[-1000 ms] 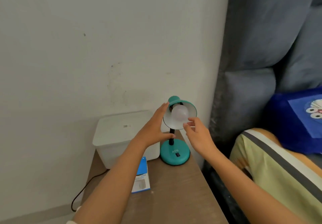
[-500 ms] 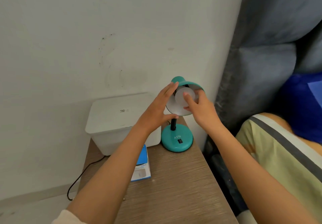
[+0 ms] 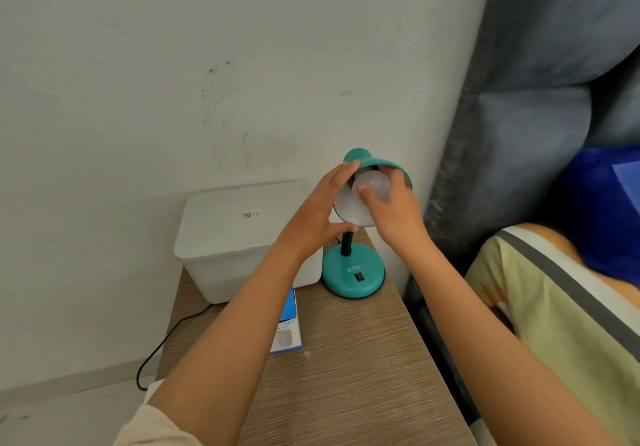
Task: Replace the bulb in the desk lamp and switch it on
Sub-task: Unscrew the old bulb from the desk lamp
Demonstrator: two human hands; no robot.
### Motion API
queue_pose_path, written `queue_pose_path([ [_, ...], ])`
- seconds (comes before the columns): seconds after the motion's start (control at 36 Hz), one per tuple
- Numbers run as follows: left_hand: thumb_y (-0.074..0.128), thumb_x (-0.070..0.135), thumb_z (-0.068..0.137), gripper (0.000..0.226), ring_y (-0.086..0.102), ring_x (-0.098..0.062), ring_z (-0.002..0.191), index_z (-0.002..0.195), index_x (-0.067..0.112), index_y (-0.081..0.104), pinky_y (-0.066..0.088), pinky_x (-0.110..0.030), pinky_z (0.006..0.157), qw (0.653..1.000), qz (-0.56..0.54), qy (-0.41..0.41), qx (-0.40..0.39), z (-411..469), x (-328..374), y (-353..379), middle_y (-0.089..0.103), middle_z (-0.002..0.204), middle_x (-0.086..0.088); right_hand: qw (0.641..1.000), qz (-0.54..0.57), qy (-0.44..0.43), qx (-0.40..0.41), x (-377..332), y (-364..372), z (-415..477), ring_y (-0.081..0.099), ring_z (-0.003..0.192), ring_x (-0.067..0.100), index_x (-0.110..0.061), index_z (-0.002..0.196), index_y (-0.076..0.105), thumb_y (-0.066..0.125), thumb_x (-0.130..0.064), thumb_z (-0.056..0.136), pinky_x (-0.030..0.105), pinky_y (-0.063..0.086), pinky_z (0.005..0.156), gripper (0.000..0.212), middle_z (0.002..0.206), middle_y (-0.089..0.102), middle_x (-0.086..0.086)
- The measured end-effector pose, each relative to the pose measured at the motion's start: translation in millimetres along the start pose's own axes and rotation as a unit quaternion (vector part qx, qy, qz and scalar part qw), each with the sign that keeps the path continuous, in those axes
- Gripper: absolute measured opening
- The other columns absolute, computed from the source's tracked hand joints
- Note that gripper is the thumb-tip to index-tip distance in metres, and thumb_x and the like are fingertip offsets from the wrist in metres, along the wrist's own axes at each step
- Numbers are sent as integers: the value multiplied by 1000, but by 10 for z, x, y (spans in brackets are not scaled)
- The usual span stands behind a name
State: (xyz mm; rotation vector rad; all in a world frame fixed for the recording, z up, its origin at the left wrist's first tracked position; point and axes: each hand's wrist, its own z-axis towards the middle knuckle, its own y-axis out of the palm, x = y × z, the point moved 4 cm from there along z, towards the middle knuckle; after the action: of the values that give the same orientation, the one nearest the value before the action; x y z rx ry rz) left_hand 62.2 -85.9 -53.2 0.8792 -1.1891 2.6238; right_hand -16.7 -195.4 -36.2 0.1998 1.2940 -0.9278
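With the right hand fingers closed round the bulb inside the lamp shade and the left hand spread wide, bracing the rim, a cross-threaded turn risks jamming the bulb or tipping the lamp off the worktop.

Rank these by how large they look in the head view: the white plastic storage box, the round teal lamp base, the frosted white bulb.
1. White plastic storage box, clearly largest.
2. Round teal lamp base.
3. Frosted white bulb, smallest, though the right hand covers part of it.
All three stand at a similar distance, so the order is reliable.
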Motion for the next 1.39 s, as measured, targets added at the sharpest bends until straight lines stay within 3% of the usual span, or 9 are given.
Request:
queue_pose_path([
  [0.11,78,12,73,99,22,4,135,142,41,14,19,-4,106,1000,3,0,2,1,-29,13,22,148,16,1000,-10,-13,-23,20,15,5,55,109,21,-17,134,34,52,-36,90,38,52,89,51,127,49,4],
  [0.22,79,11,72,99,22,2,135,141,40,14,19,-3,105,1000,0,-1,3,7,-30,16,22,148,14,1000,-16,-10,4,-25,16,-8,45,113,20,-19,131,35,57,-28,88,28,39,86,48,128,43,7],
  [0.33,77,11,74,96,22,5,133,141,40,14,19,-1,103,1000,-2,0,2,4,-16,19,23,147,14,999,18,7,-26,18,74,7,56,111,26,-19,133,32,54,-32,90,40,52,91,50,127,48,6],
  [0.42,78,9,73,98,21,7,131,140,40,14,18,0,102,1000,-1,1,1,0,-10,13,22,146,14,999,29,12,-24,-22,37,-3,51,114,21,-20,134,34,57,-29,88,44,51,95,52,124,48,0],
  [0.61,78,10,72,98,21,8,130,140,40,14,18,1,101,1000,1,-2,-3,-3,-34,15,22,146,15,994,86,36,-62,14,-12,65,48,120,24,-15,133,38,55,-24,90,38,55,86,47,133,44,6],
  [0.81,79,10,72,99,22,8,129,141,39,14,19,1,100,1000,14,3,3,1,-24,10,23,145,16,998,48,41,-27,54,42,75,54,106,19,-15,132,40,54,-39,88,35,57,80,53,123,49,3],
  [0.92,79,8,70,101,23,8,129,140,40,14,19,1,101,1000,11,3,3,-3,-3,7,24,144,15,997,-73,-19,2,-8,27,34,45,97,16,-17,130,39,54,-37,88,28,40,81,49,120,47,11],
  [1.08,79,10,71,104,23,0,137,140,49,12,19,-3,105,1000,10,-5,-2,-16,-30,44,24,153,8,984,-164,-69,25,11,26,-106,47,116,28,-19,134,36,52,-36,90,34,42,93,50,129,43,17],
  [1.39,79,9,71,101,23,5,132,140,43,14,18,1,102,1000,8,-11,-2,-17,15,33,25,152,6,970,-221,-95,39,-41,31,-152,42,122,28,-17,136,36,56,-29,89,36,39,99,53,133,44,14],
])
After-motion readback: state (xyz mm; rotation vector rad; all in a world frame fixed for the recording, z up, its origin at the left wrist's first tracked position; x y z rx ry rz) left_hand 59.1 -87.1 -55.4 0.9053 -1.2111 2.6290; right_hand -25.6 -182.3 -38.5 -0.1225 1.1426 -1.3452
